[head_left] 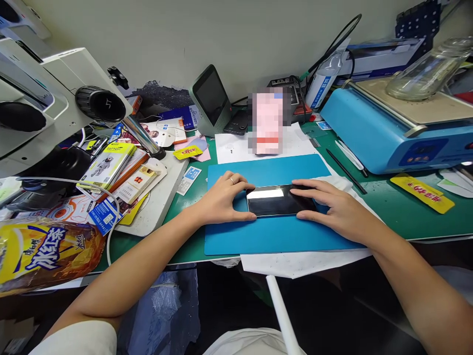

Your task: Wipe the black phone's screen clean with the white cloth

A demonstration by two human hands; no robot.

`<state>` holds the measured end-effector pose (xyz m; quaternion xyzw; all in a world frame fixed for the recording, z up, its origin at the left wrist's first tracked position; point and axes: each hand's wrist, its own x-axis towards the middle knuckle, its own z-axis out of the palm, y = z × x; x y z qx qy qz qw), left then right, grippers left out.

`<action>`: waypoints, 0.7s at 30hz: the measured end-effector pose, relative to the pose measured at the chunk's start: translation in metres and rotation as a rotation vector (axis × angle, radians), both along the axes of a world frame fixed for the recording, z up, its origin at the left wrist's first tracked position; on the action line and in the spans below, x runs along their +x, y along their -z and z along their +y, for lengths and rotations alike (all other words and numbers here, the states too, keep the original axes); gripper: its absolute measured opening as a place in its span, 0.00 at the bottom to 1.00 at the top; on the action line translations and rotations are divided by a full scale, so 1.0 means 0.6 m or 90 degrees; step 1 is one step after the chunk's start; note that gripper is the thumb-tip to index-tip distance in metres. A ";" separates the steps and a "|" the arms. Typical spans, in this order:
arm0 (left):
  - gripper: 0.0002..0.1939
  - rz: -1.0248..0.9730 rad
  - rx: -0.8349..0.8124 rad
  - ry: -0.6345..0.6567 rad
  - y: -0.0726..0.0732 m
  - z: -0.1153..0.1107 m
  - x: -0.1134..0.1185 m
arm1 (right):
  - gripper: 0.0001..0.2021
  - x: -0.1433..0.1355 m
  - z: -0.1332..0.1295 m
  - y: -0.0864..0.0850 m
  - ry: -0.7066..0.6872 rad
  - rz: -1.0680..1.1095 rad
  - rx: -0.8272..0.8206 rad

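A black smartphone (277, 201) lies sideways on a blue mat (236, 241), its glossy face up with a bright reflection on the left part. My left hand (225, 199) holds its left end, with the thumb at the near edge and the fingers at the far edge. The right end is gripped the same way by my right hand (332, 204), whose fingers reach over the far edge and cover part of the glass. A ring shows on a left finger. A white cloth or paper (338, 183) lies partly under my right hand.
A white microscope (81, 84) overhangs cluttered boxes at left, near a bottle of tea (51, 254). Behind the mat stand a small display (212, 96) and a blurred pink upright object (269, 121). A blue heating-plate machine (399, 130) carries a glass jar (424, 74) at right.
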<state>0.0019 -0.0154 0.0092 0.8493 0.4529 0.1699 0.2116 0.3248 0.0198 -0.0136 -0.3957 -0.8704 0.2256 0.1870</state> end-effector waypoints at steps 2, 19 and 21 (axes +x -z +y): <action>0.35 0.000 -0.003 -0.001 0.000 0.000 0.000 | 0.25 0.001 -0.001 -0.001 0.003 -0.001 -0.002; 0.35 -0.005 -0.008 0.003 0.000 0.000 0.000 | 0.24 -0.003 -0.003 -0.006 0.002 0.003 -0.017; 0.35 -0.007 -0.010 0.003 0.000 0.000 0.000 | 0.24 -0.003 -0.003 -0.007 -0.001 0.001 -0.011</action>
